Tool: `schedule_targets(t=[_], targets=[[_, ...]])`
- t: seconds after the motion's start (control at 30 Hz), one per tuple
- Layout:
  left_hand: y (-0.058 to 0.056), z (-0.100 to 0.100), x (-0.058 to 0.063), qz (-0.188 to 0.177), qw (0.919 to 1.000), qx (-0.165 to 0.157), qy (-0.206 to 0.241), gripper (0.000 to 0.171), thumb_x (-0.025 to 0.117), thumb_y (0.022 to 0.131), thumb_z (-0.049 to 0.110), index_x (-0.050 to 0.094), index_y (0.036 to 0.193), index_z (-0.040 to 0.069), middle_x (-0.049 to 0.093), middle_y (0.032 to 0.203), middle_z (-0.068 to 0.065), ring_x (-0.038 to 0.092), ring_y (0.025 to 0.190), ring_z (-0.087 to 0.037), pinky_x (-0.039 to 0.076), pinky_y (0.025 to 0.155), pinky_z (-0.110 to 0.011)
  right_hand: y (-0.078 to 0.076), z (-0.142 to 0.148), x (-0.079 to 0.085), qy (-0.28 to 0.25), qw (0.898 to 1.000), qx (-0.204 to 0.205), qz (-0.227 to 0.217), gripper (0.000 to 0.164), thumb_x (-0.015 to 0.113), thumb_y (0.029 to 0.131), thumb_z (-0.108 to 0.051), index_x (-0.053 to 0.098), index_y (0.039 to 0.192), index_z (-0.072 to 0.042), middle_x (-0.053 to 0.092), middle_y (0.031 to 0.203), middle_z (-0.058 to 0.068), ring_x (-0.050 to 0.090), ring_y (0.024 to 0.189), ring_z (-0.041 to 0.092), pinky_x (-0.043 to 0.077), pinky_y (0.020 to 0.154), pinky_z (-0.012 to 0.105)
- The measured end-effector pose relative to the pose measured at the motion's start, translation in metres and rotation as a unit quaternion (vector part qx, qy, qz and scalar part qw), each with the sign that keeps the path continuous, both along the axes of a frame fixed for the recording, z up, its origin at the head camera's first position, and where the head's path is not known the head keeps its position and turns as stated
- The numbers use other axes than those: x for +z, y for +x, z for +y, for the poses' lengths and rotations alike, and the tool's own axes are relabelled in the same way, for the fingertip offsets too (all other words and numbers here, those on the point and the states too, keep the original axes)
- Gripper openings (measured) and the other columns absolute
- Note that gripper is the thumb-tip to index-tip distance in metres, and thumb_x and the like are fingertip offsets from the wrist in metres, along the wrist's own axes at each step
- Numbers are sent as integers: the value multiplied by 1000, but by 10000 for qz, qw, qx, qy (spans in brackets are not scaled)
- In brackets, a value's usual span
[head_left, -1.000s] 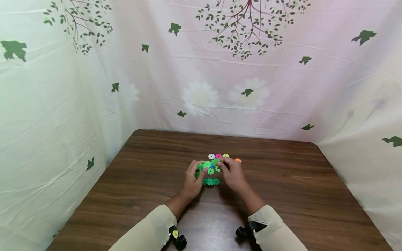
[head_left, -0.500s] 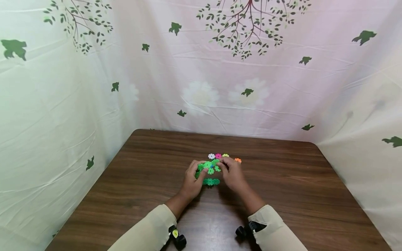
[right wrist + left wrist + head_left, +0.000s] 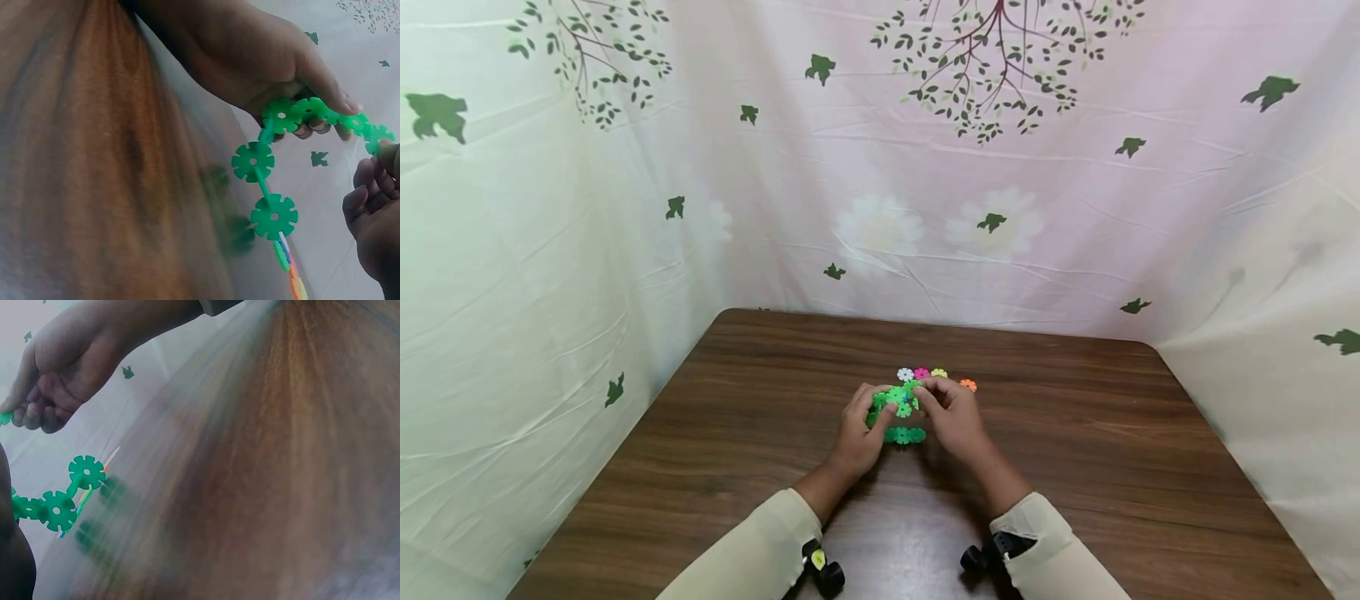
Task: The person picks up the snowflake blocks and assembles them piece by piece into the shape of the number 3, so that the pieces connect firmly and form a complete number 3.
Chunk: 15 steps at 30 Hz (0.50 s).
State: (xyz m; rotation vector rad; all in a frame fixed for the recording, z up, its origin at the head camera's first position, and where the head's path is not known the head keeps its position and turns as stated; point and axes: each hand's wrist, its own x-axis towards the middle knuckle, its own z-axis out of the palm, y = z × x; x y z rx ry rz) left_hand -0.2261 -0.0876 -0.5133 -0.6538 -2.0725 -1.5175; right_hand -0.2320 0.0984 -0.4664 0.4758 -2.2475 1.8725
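My left hand point(image 3: 859, 429) holds a linked chain of green notched flower discs point(image 3: 896, 394), thumb on the near side and fingers behind. In the right wrist view, more joined green discs point(image 3: 253, 161) slope down from that hand toward the table. At the chain's other end, my right hand point(image 3: 958, 421) pinches a green disc between thumb and forefinger; its other fingers are curled in the left wrist view. The pinched disc point(image 3: 6, 417) is mostly covered by the fingertips. Nearer to me, between the hands, a row of darker green discs point(image 3: 904, 435) shows low over the table.
Past the hands, a white disc point(image 3: 905, 374), a pink disc point(image 3: 922, 373) and a yellow disc point(image 3: 939, 372) lie in a row on the brown wooden table point(image 3: 1075, 433). An orange disc point(image 3: 968, 385) lies to their right. A printed cloth point(image 3: 917, 250) hangs behind the table.
The right hand has shifted slightly left and its fingertips now cover more of the green disc at the chain's right end. The left hand stays in place.
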Motion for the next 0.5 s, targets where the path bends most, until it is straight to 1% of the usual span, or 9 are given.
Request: schedule_targets(t=[0.03,0.13,0.17,0.27,0.37,0.5], targets=[[0,0,0,19,10000,-4,-12,23,66,108,6,70,131,3,70,116,-13,67,106,-19,57,94,-32,0,-1,-1,-47,10000,2,9,21,67,108,-6,69,102,14,61,78,25,57,68,12,49,62,23],[1,1,1,97,9999,-15,-47,23,66,108,5,70,130,1,70,116,-13,69,107,-23,58,95,-33,2,-2,-4,-31,9998,-36,216,20,66,108,-4,69,101,14,60,78,26,54,67,10,47,60,22],[1,1,1,124,9999,-30,-68,23,66,108,5,70,130,1,70,116,-14,70,107,-24,58,95,-33,2,-3,-4,-32,9995,-54,303,18,65,108,-3,70,101,13,61,78,26,54,67,9,47,60,21],[2,0,2,151,9998,-95,-131,24,65,108,4,70,130,-1,71,115,-15,70,107,-27,58,96,-34,3,-4,-6,-5,9983,-173,561,14,66,106,0,73,98,10,63,82,29,54,70,7,47,62,20],[3,0,2,115,9996,-151,-191,25,65,107,3,69,132,-2,70,114,-16,70,106,-28,58,96,-34,4,-6,-8,32,9966,-293,769,12,68,104,2,75,95,6,64,84,27,54,70,6,47,63,19],[4,1,3,-5,9996,-148,-222,26,64,108,4,68,132,-3,70,114,-16,69,105,-26,57,96,-33,4,-8,-10,186,9912,-478,1223,11,71,102,5,76,92,6,66,79,18,53,69,5,46,61,20]])
